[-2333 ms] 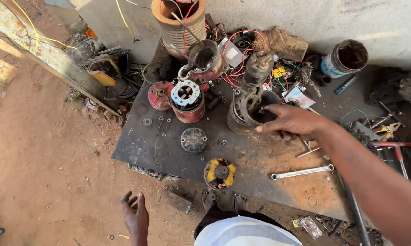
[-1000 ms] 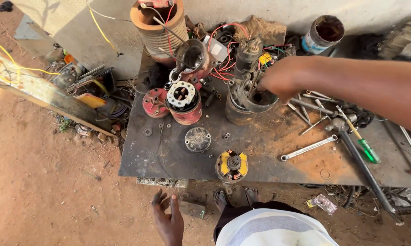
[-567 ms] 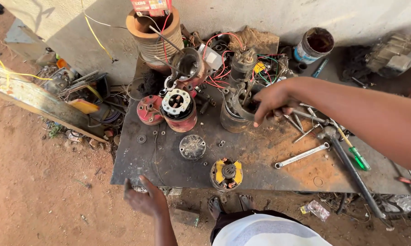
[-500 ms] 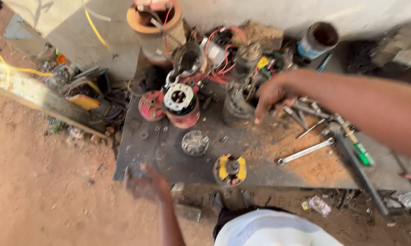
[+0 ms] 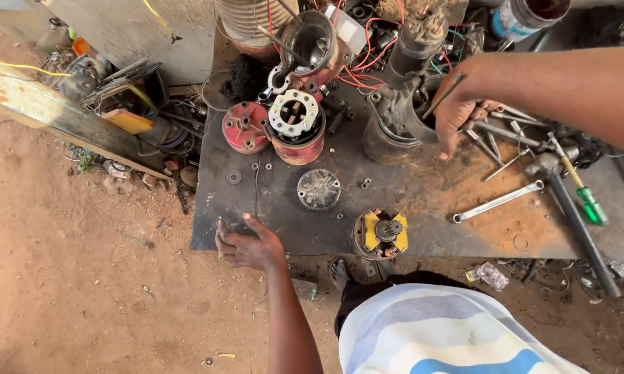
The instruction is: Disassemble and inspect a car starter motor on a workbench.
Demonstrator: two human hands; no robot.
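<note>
Head view: motor parts lie stripped across the workbench (image 5: 422, 208); right hand (image 5: 457, 104) closes on a thin rod (image 5: 442, 97) beside the grey motor housing (image 5: 395, 128), left hand (image 5: 246, 242) rests open-palmed on the bench's edge, reassembly apparently not begun.

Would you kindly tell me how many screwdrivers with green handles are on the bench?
1: the screwdriver lies at the bench's right end; others may be hidden among the tools.

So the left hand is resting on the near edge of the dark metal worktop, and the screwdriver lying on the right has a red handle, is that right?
Not quite. The head view shows the screwdriver has a green handle, not red. The left hand does rest on the near edge of the dark metal worktop.
</note>
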